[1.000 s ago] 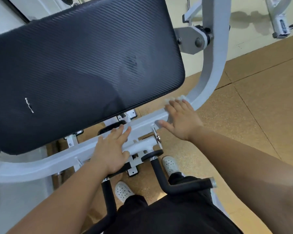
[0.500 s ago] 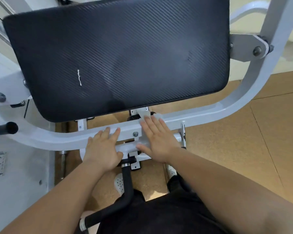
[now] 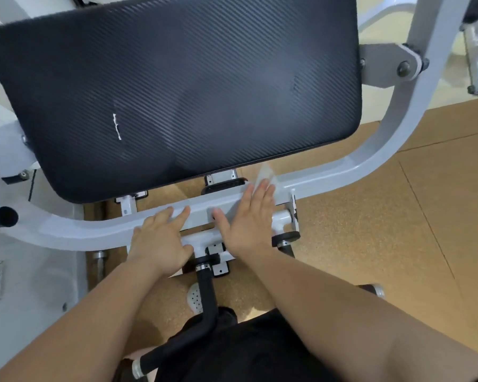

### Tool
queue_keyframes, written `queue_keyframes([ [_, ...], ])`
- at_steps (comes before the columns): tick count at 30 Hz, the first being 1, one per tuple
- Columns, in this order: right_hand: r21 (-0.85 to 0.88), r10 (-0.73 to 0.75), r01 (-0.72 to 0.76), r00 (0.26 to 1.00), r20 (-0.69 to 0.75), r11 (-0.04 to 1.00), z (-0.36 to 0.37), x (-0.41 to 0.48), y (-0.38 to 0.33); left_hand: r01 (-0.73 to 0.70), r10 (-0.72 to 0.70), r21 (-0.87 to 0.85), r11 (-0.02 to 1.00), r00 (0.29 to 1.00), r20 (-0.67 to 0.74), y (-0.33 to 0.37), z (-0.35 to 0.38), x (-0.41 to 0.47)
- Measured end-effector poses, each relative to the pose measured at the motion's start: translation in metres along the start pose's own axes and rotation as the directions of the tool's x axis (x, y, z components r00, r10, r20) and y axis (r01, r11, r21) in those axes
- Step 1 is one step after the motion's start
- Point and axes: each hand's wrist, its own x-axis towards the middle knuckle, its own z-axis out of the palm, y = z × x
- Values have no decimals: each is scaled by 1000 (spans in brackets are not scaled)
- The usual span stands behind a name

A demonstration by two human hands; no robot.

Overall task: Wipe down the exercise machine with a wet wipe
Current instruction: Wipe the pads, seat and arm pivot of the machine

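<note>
A large pad [image 3: 177,92] fills the upper middle. A curved frame bar [image 3: 80,230] runs below it from the left edge and bends up along the right side. Both hands lie flat on the bar's middle stretch, the left hand [image 3: 160,241] just beside the right hand [image 3: 249,221]. A wipe [image 3: 265,175] lies under the right fingers, its corner sticking out past the fingertips. Between and below the hands, a handle [image 3: 207,293] runs down toward the person's lap. A shoe [image 3: 194,297] rests on the floor [image 3: 398,216] just left of the handle.
</note>
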Motion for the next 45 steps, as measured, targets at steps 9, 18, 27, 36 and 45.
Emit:
queue_keyframes([
  [9,456,412,-312,901,-136,833,-58,48,75,99,-100,-76,992,995,-4,26,-14,10],
  [18,337,255,-224,966,-50,915,-29,22,61,108,-111,-82,991,993,-42,35,-19,10],
  [27,344,207,-170,976,-74,924,2,-2,-12,-89,88,-22,996,995,-50,-17,-5,-6],
  [36,639,271,-282,955,117,716,37,-23,-79,-138,138,42,989,990,25,-93,6,-14],
  [45,476,94,-18,986,-135,879,33,-44,-76,-110,110,19,994,994,-15,-84,-2,-6],
])
